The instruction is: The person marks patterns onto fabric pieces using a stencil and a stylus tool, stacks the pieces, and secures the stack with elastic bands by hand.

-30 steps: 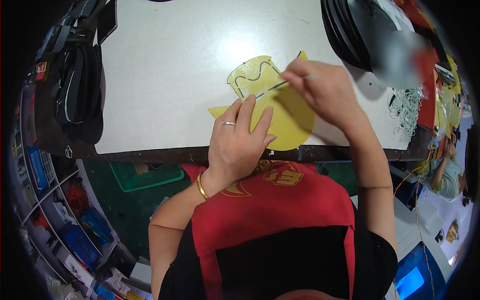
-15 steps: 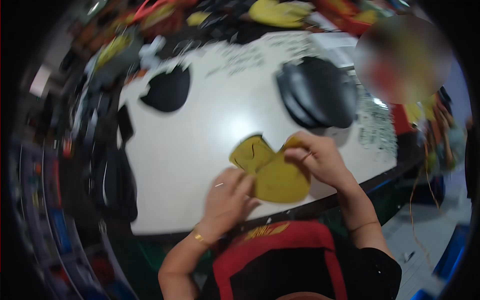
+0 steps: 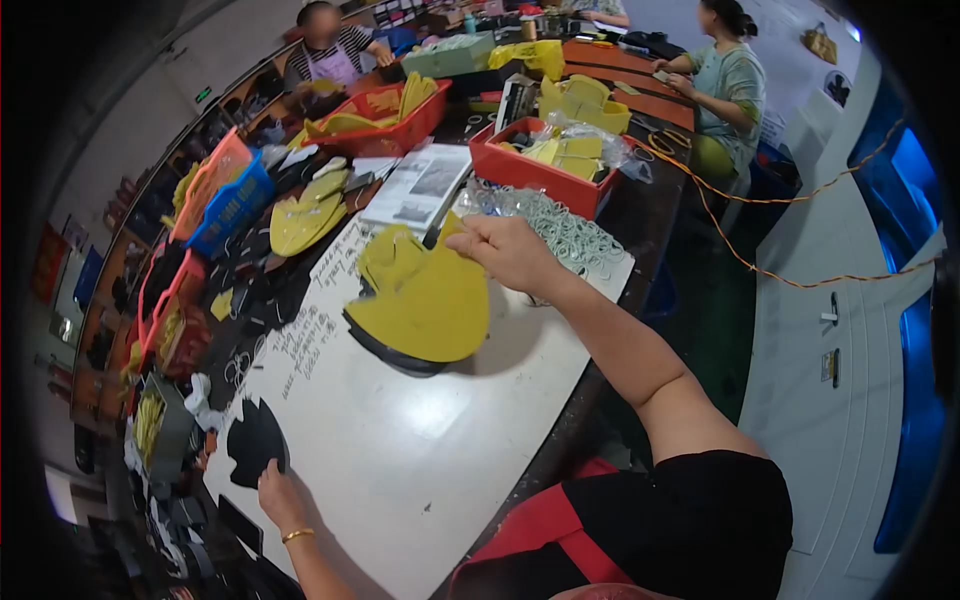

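The right hand [image 3: 507, 250], fingers pinched on its top edge, holds a rounded yellow sheet [image 3: 425, 300] above black pieces [image 3: 390, 352] on the white desk [image 3: 420, 450], while the left hand [image 3: 280, 492] fingers touch a black cutout [image 3: 253, 440], red bins [image 3: 545, 165] beyond.

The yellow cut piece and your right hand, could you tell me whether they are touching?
Touching. The head view shows the right hand pinching the top edge of the yellow cut piece, lifting it above the black stack on the white table.
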Demonstrator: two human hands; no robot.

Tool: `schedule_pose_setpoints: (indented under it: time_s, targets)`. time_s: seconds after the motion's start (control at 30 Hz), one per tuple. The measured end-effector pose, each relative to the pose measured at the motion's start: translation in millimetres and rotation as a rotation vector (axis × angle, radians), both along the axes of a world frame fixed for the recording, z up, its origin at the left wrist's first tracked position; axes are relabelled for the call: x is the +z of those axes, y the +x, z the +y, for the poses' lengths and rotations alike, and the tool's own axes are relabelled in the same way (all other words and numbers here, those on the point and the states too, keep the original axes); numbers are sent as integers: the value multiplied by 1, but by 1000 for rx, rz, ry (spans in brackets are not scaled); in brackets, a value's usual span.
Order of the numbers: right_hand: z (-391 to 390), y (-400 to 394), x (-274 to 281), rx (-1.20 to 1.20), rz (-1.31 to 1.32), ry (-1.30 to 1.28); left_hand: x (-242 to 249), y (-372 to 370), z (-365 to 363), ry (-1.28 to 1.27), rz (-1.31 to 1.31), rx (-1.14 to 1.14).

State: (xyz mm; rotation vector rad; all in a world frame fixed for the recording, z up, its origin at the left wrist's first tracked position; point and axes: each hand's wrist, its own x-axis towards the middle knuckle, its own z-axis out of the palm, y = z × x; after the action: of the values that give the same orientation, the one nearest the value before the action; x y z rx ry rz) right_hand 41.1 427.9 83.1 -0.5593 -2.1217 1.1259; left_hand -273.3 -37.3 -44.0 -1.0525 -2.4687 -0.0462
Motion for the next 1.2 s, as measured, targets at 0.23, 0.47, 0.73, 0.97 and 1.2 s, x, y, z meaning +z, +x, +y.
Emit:
schedule_pose_setpoints:
  time_s: [0.23, 0.47, 0.73, 0.97, 1.2]
  targets:
    - [-74, 8, -9, 112, 301, -27, 40, 244, 57, 51, -311, -598]
    - [-125, -24, -87, 668, -445, -422, 52, 296, 40, 396, -337, -465]
    - [-168, -40, -100, 559, -479, 208, 28, 290, 40, 273, -443, -44]
    - [-169, -45, -101, 547, -484, 446, 28, 297, 46, 288, -481, -31]
    - [-169, -45, -101, 556, -476, 453, 26, 301, 48, 282, -473, -36]
